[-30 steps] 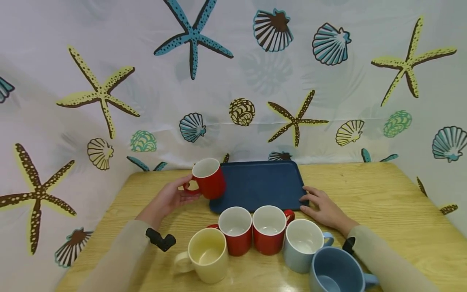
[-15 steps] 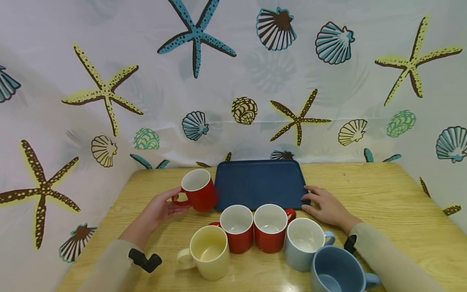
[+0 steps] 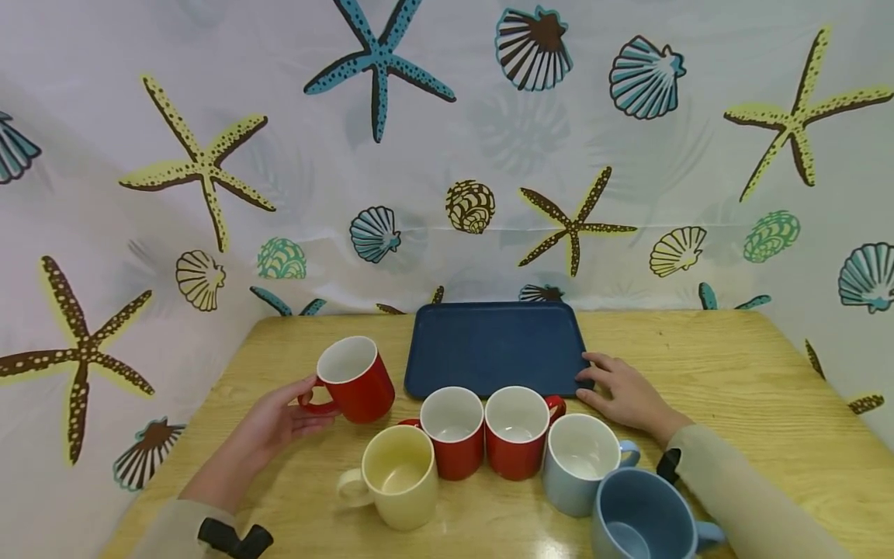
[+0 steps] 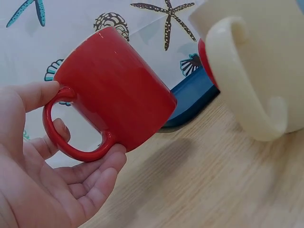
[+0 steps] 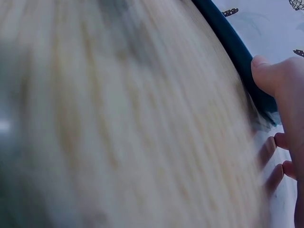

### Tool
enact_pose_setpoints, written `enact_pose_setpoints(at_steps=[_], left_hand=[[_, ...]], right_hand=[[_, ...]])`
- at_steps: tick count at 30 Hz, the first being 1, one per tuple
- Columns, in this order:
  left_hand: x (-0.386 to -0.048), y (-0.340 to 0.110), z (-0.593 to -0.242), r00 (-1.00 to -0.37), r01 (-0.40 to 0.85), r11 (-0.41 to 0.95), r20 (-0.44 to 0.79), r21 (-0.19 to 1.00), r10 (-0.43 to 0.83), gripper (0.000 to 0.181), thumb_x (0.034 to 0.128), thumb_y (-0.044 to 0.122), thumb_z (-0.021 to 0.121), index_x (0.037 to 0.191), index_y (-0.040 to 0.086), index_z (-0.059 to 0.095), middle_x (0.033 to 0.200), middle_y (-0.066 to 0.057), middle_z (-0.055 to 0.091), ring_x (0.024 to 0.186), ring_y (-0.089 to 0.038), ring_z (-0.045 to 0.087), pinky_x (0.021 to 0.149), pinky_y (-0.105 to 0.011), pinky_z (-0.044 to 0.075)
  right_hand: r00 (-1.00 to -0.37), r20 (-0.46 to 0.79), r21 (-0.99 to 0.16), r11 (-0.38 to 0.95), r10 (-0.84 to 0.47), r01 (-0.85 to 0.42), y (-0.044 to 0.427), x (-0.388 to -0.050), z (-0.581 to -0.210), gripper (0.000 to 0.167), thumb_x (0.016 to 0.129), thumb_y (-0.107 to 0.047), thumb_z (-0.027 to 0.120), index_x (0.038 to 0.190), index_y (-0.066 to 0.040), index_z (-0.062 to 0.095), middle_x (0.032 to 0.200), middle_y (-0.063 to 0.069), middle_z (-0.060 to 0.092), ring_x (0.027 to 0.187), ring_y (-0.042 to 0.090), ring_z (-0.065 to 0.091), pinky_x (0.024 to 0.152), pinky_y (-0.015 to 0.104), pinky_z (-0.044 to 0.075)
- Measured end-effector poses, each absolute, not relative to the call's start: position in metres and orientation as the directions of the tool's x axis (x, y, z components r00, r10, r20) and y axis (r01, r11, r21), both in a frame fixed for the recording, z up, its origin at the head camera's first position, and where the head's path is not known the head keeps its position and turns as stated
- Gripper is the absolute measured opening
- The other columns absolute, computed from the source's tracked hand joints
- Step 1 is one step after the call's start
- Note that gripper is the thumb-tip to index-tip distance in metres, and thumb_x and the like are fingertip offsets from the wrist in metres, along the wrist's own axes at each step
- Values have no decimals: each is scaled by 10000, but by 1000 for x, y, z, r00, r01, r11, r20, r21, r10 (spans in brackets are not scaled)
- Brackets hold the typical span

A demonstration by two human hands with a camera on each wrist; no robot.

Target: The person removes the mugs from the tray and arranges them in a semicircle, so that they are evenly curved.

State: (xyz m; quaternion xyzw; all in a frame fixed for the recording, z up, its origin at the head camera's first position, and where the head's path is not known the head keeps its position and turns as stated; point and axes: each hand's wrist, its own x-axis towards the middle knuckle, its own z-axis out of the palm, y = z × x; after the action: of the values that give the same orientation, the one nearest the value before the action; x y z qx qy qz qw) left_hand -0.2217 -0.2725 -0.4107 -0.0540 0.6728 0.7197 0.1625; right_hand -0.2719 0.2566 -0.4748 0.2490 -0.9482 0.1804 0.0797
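By its handle, my left hand (image 3: 268, 425) holds a red mug (image 3: 362, 390) with a white inside, left of the blue tray (image 3: 496, 349). In the left wrist view the thumb and fingers pinch the handle, and the mug (image 4: 116, 88) is tilted above the table, its shadow below. My right hand (image 3: 621, 394) lies at the tray's near right corner, fingers relaxed. Its thumb (image 5: 265, 76) touches the tray's rim in the right wrist view. Nearer me stand two more red mugs, one left (image 3: 459, 446) and one right (image 3: 513, 446), side by side.
A yellow mug (image 3: 401, 497) stands at the front left. To the right are a pale blue mug (image 3: 569, 485) and a darker blue mug (image 3: 632, 520) close to my right forearm. Behind the wooden table (image 3: 698, 365) hangs a patterned cloth (image 3: 433, 155).
My left hand has drawn the red mug left and toward me, from over the tray's left edge to beside the tray. The right hand has stayed at the tray's corner.
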Motion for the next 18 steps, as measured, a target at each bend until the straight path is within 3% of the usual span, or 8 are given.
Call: enact_pose_setpoints(at_steps=[10,18], left_hand=[[-191,-293,-413,-932,-328,-66,-311,942,185,297,974,367,458,781,143,485,1041,-88,625,965,-309,637,864,-382,491],[-170,-306,-415,-910,-386,-176,-343,906,232,313,989,340,433,756,147,513,1005,-86,656,963,-291,642,890,-392,475]], right_hand=[[-848,282,-292,802,-448,-521,256,-272,-479,289,884,-370,605,1088,-171,652,1360,138,456,1207,372,440,983,550,338],[-852,282,-303,802,-441,-515,256,-272,-478,278,877,-360,617,1078,-171,658,1356,145,461,1203,382,442,977,557,342]])
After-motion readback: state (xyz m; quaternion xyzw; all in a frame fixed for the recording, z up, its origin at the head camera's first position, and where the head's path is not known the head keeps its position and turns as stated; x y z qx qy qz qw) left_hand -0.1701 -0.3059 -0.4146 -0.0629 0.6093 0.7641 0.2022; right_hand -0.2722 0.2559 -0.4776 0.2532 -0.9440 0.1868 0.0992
